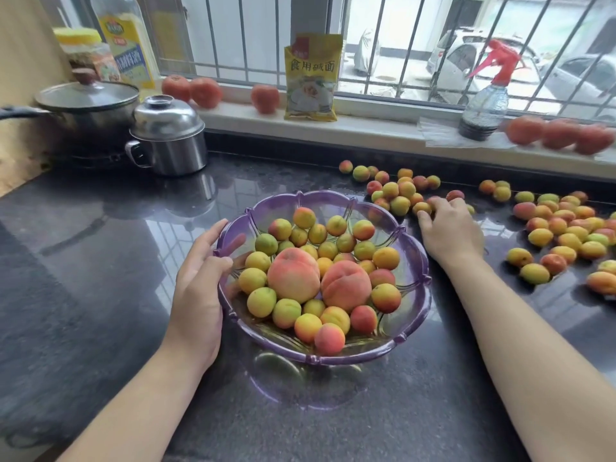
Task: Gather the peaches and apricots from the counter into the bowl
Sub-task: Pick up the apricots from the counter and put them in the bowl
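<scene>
My left hand (200, 278) grips the purple bowl's (416, 261) rim at nine o'clock. My right hand (450, 231), fingers curled over loose apricots (400, 191) at one o'clock, whether pinching one I cannot tell. Two peaches (293, 275) sit among apricots inside. More cover the dark counter (116, 261) at three o'clock.
</scene>
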